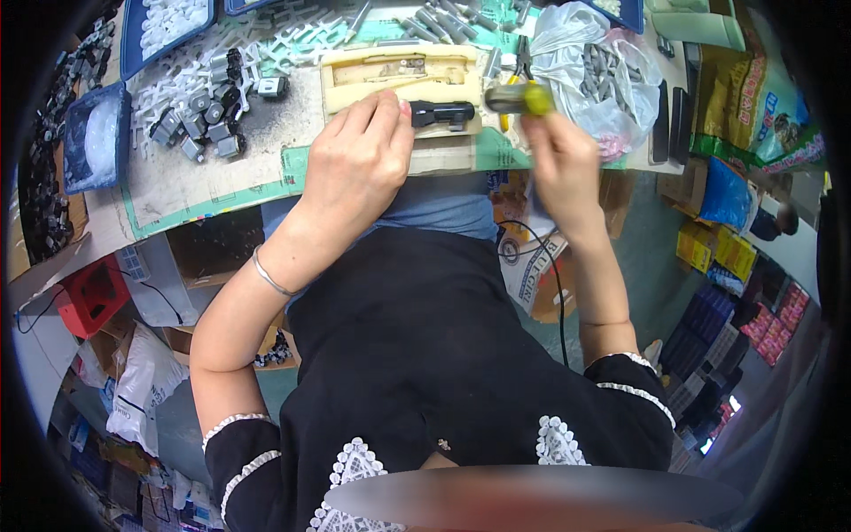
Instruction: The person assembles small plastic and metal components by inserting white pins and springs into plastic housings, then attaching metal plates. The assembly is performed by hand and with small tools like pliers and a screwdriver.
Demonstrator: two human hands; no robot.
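Observation:
My left hand (359,155) is closed, its fingertips on one end of a black tubular part (443,113) with a small clip-like bump. The part lies along the near side of a cream-coloured block fixture (403,89) with a recess in it. My right hand (567,164) grips a tool that looks like a small mallet (514,97), dark grey with a yellow-green end. It is raised beside the fixture's right end and smeared by motion. Just behind it are pliers (523,58) with dark jaws, beside a yellow-handled tool (504,121).
Black-and-grey small parts (208,111) are heaped left of the fixture, with grey tubes (448,19) behind. A blue tray (96,137) stands at far left. A clear plastic bag (607,80) of grey pieces sits at right, near a green-and-gold sack (753,106).

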